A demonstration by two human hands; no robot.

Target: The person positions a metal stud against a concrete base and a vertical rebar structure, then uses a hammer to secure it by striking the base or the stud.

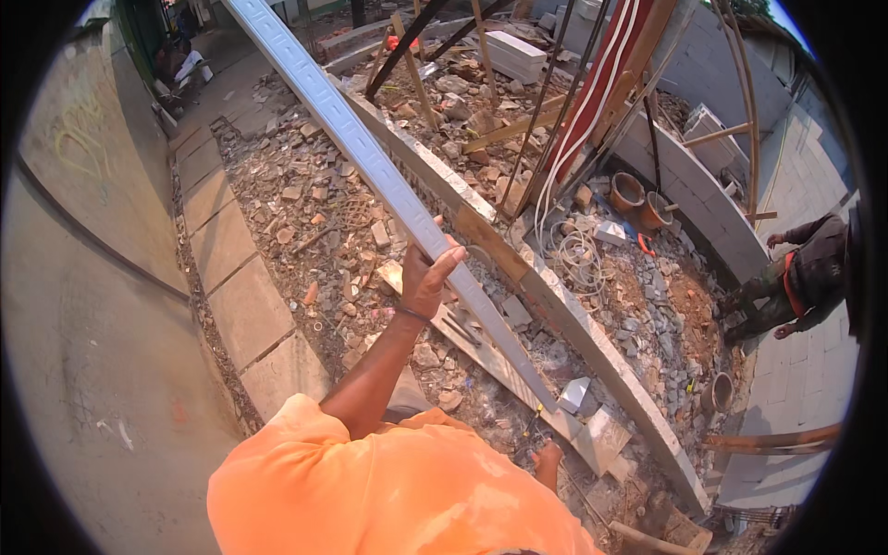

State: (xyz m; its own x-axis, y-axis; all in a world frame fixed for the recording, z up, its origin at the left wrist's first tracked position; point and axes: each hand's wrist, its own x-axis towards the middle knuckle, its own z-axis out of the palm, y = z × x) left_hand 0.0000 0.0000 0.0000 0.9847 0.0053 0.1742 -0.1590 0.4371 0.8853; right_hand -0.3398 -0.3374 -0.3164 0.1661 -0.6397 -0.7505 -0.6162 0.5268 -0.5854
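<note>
A long, light grey metal channel with a stamped pattern runs slantwise from the top left down to the lower middle. My left hand is closed around it partway along, thumb over its upper face. The channel's lower end hangs over or rests near a wooden plank on the ground; contact cannot be told. Low beside my orange shirt, my right hand shows small, its fingers curled; what they hold, if anything, is unclear. A thin tool with a yellow part lies close above that hand.
A low concrete beam crosses on the right over rubble. Beyond it are buckets, coiled white cable, a red post and a person in dark clothes. Paving slabs border a wall on the left.
</note>
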